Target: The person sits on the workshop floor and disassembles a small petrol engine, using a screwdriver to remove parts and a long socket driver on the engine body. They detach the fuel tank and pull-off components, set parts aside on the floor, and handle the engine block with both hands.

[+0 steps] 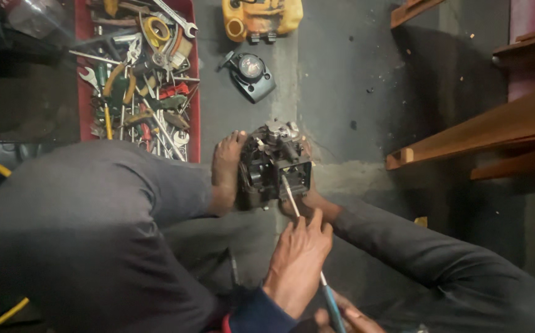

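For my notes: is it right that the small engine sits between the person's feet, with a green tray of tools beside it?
Not quite: the head view shows the tray is red, not green. The small engine does sit between the feet.

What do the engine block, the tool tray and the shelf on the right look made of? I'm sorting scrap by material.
The engine block looks like cast metal, dark and dull with greasy grey edges. The tool tray seems to be red plastic or painted metal; its smooth, even rim leaves that open. The shelf looks like wood, with an orange-brown finish and squared plank edges. The left hand steadies a screwdriver with a shiny steel shaft.
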